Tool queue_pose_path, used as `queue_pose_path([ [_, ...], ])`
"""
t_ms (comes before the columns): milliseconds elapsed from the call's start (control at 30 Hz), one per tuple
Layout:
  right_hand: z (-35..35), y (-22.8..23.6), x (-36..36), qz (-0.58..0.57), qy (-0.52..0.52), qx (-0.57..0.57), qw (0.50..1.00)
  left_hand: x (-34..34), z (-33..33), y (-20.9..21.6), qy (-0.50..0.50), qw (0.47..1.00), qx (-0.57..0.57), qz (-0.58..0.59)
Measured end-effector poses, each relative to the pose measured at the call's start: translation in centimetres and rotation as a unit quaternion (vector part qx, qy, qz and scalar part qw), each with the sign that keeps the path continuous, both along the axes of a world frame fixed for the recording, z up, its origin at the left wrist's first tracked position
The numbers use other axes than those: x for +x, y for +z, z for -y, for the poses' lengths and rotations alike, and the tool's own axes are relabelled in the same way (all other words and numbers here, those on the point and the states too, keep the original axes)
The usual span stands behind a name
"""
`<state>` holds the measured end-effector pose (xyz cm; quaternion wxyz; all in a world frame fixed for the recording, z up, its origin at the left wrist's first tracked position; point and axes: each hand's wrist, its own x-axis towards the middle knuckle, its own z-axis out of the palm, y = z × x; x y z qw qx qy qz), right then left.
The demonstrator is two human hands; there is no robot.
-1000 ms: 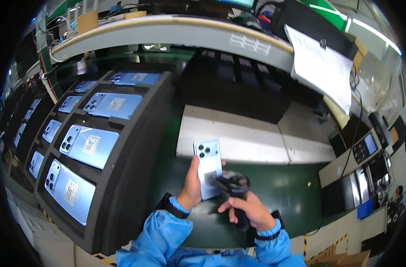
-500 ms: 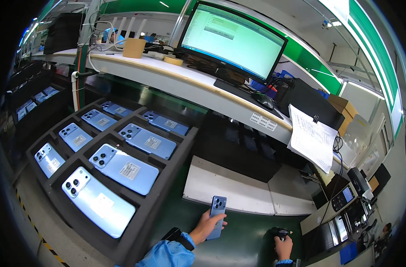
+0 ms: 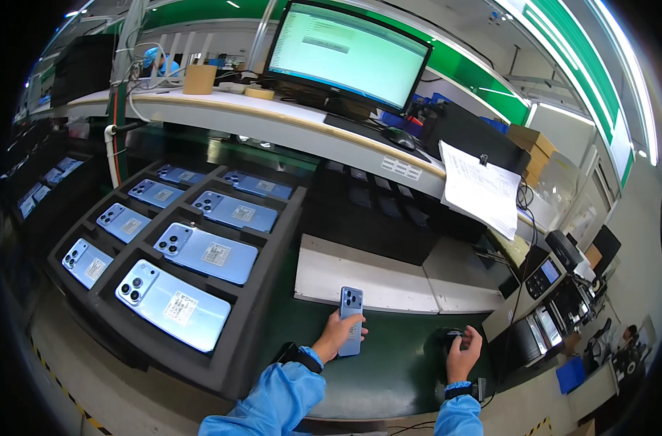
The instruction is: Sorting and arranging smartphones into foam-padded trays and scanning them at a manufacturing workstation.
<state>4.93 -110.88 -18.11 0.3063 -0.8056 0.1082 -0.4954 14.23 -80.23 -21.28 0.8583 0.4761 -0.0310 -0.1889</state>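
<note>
My left hand (image 3: 336, 334) grips a blue smartphone (image 3: 350, 309) by its sides, its back with the cameras facing me. To the right, my right hand (image 3: 463, 354) is raised over the green bench with loosely bent fingers apart. A dark handheld scanner (image 3: 441, 338) lies just left of these fingers; hand and shadow partly blur its outline. On the left a dark foam tray (image 3: 233, 341) holds several blue phones, each in its own slot, camera side up; the nearest phone (image 3: 172, 305) bears a white label.
Behind the green bench top (image 3: 389, 378) stands a low white ledge (image 3: 360, 276). A shelf above carries a monitor (image 3: 349, 54), mouse (image 3: 398, 136) and tape rolls. Clipped papers (image 3: 480, 189) hang off its edge. A label printer (image 3: 541, 305) stands at the right.
My right hand has loosened from the scanner and risen slightly beside it. The left hand still holds the phone. My view has shifted, so the monitor and shelf appear further left and higher.
</note>
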Motion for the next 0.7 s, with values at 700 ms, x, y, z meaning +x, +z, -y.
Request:
queue_pose_path([
  [700,-21.7,17.9,-1.4,0.169,0.839,0.389,0.342,-0.4,-0.8,2.2,0.036,0.999,0.013,-0.025],
])
